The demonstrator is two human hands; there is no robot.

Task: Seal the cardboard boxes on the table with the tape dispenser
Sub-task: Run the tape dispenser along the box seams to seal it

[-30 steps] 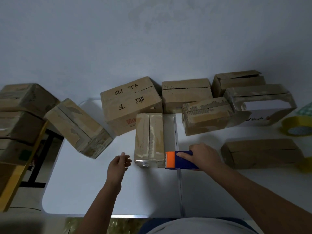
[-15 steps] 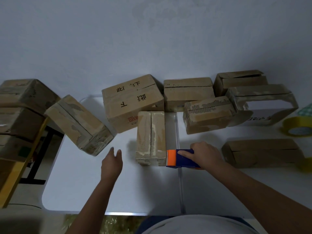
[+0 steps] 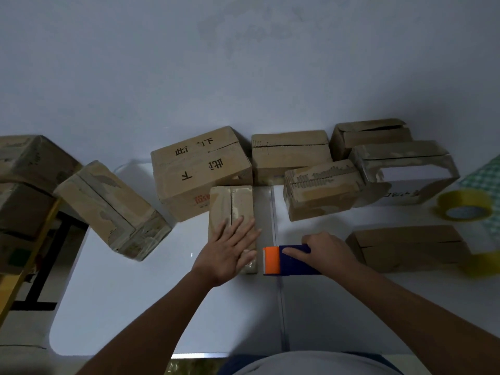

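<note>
A pale wall rises behind a white tabletop (image 3: 135, 307) crowded with cardboard boxes. A narrow box (image 3: 232, 207) lies near the middle, its seam running away from the person, its far end just in front of a larger printed box (image 3: 200, 169). The left hand (image 3: 230, 250) lies flat on the narrow box's near half, fingers straight and spread, its grip apart and pressing down. Just right of that box, the right hand (image 3: 328, 253) has its grip clamped on the tape dispenser (image 3: 286, 259), blue with an orange front end that sits close beside the box's near right corner. A flat box (image 3: 408, 247) lies further right, well apart from a yellow tape roll (image 3: 464, 205) at the tabletop's right edge. A tilted box (image 3: 111, 209) hangs over the left corner.
</note>
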